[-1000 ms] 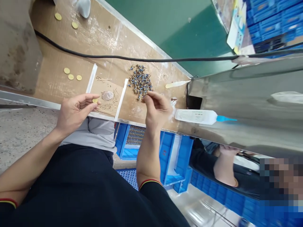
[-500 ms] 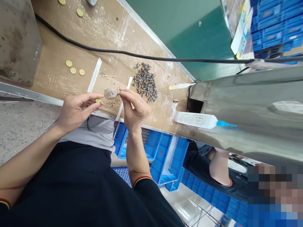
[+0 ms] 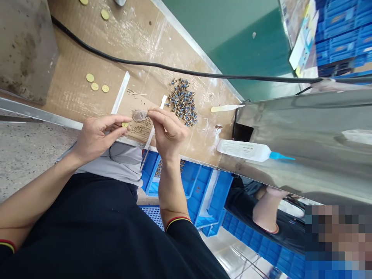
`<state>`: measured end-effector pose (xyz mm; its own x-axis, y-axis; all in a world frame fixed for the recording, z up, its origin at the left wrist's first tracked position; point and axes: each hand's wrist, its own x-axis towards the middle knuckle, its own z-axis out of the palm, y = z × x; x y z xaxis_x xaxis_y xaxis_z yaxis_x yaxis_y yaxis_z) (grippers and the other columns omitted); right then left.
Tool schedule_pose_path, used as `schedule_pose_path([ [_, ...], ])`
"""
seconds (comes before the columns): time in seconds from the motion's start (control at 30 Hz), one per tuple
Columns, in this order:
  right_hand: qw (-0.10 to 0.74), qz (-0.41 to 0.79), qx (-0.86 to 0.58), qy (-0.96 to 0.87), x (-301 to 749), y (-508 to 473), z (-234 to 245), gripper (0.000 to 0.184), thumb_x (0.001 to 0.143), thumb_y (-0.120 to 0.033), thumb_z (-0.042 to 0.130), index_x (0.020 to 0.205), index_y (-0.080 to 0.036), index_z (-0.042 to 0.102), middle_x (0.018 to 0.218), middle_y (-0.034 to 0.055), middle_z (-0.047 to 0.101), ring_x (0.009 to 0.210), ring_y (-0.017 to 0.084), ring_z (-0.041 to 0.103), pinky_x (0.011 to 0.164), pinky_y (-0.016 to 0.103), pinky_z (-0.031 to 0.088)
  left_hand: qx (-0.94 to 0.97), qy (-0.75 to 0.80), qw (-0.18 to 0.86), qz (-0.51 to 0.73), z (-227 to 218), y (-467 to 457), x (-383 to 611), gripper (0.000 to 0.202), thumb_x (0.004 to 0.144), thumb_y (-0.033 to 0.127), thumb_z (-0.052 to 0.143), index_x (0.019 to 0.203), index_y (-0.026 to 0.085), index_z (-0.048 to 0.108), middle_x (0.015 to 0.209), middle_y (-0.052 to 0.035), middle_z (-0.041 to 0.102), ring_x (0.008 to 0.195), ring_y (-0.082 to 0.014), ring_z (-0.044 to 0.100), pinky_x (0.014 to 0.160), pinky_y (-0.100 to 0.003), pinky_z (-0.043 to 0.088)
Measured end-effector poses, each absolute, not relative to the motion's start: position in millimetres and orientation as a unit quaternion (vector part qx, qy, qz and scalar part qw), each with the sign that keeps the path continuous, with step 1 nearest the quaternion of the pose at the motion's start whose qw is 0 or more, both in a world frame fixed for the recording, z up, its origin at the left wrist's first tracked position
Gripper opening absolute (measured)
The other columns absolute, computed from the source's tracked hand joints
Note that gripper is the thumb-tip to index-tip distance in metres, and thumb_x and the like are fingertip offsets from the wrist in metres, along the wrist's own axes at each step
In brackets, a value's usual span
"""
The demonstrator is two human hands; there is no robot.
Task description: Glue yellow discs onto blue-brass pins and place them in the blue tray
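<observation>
A: What do we see at the clear dish [image 3: 139, 115]?
B: To its left, the left hand [image 3: 99, 135] pinches a brass disc [image 3: 124, 124] edge-on. To its right, the right hand [image 3: 168, 131] closes on a tiny part [image 3: 147, 114], too small to name, pointing at the dish.

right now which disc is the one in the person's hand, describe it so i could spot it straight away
On the tan workbench, find the person's left hand at the bench's near edge. Pinched at its fingertips is a small flat yellow disc. Unlike the three similar discs lying in a loose row on the bench, it is held in the hand.
</observation>
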<state>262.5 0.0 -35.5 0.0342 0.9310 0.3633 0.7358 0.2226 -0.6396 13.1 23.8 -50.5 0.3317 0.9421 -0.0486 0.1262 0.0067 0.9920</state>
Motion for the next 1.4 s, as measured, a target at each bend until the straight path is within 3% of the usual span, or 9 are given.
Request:
schedule_pose_path([
  [0.5, 0.373, 0.093, -0.562, -0.732, 266, 6, -24, 0.027, 0.119, -0.019, 0.068, 0.121, -0.031, 0.091, 0.124, 0.0023, 0.094, 0.116, 0.019, 0.091, 0.105, 0.038, 0.073, 0.590, 0.432, 0.567, 0.378, -53, 23, 12, 0.030, 0.108, 0.033, 0.087, 0.137, 0.027, 0.091, 0.109, -0.0021, 0.093, 0.096, -0.0185, 0.091, 0.092, -0.027, 0.071],
  [0.8, 0.380, 0.125, -0.591, -0.700, 263, 5, -23, 0.020, 0.115, -0.020, 0.075, 0.117, -0.031, 0.091, 0.119, -0.0001, 0.094, 0.113, 0.020, 0.090, 0.107, 0.039, 0.072, 0.592, 0.436, 0.564, 0.376, -54, 23, 12, 0.030, 0.109, 0.035, 0.087, 0.137, 0.027, 0.091, 0.108, -0.0022, 0.093, 0.097, -0.0190, 0.091, 0.093, -0.029, 0.071],
  [1.0, 0.394, 0.127, -0.589, -0.694, 263, 8, -19, 0.020, 0.111, -0.016, 0.078, 0.113, -0.030, 0.091, 0.114, -0.0006, 0.094, 0.109, 0.019, 0.090, 0.101, 0.036, 0.073, 0.600, 0.438, 0.556, 0.373, -54, 23, 11, 0.030, 0.109, 0.033, 0.086, 0.138, 0.028, 0.091, 0.106, -0.0015, 0.093, 0.093, -0.0179, 0.090, 0.091, -0.029, 0.070],
  [1.4, 0.374, 0.133, -0.605, -0.690, 265, 5, -19, 0.020, 0.115, -0.025, 0.074, 0.114, -0.032, 0.092, 0.117, 0.0005, 0.094, 0.113, 0.022, 0.090, 0.108, 0.042, 0.073, 0.597, 0.439, 0.559, 0.372, -56, 23, 11, 0.031, 0.109, 0.034, 0.086, 0.139, 0.028, 0.091, 0.109, -0.0032, 0.093, 0.095, -0.0201, 0.090, 0.093, -0.032, 0.072],
])
